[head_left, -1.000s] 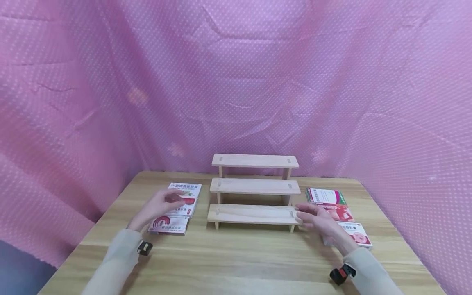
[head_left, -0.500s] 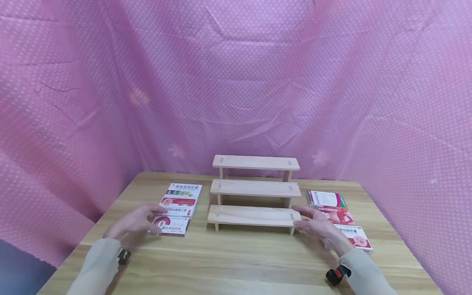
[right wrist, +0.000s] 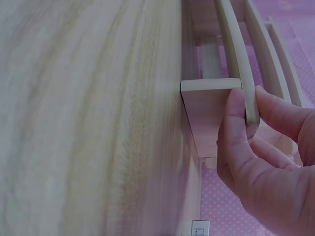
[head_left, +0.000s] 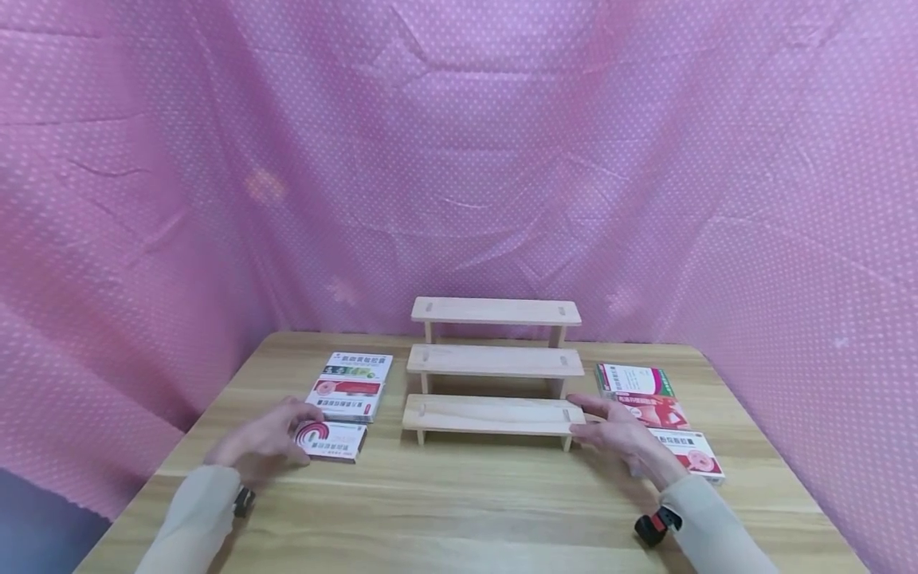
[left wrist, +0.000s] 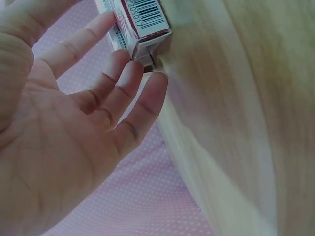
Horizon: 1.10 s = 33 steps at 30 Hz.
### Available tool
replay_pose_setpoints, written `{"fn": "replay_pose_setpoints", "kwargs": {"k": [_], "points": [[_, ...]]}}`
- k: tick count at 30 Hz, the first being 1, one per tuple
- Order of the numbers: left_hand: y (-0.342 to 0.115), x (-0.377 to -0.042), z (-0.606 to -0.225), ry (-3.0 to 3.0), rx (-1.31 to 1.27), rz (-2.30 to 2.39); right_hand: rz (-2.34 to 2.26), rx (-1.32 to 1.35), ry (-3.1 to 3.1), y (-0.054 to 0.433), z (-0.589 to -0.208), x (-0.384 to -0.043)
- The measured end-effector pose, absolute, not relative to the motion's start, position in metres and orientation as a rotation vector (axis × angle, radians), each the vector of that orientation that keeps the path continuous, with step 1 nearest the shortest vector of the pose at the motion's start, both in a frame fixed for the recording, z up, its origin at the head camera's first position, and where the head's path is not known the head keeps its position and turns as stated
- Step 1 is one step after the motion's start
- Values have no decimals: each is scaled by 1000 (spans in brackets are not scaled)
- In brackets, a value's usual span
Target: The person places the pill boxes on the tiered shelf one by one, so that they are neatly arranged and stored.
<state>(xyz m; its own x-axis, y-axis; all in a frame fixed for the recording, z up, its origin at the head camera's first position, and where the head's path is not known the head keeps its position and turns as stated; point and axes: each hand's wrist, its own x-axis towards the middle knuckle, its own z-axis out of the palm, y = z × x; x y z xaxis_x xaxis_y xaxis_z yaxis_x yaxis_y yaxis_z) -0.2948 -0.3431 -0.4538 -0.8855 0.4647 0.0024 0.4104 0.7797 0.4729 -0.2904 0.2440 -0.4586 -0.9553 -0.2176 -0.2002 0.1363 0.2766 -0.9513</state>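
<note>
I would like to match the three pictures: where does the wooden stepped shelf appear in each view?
Head: in the middle of the picture, the wooden stepped shelf stands toward the back of the table.
Left wrist: not in it.
Right wrist: at the upper right, the right hand pinches the end of its lowest board.
Shared landmark: the pink dotted cloth shows in all three views.

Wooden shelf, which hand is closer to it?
Right. The right hand pinches the right end of the wooden shelf's lowest board; the left hand is away to the left, beside a box.
</note>
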Motion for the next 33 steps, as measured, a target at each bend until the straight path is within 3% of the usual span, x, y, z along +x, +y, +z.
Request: {"fn": "replay_pose_setpoints", "kwargs": {"k": [15,20,33], "points": [[-348,-287,-453,2801,685,758,-1752,-78,2215,246,-463,-294],[-346,-288,-445,2726,554,902,-1751,-41,2229,246,-463,-294],[-323,-311,-428,2806,463,1045,-1681,-53,2276,251,-463,-293]]}}
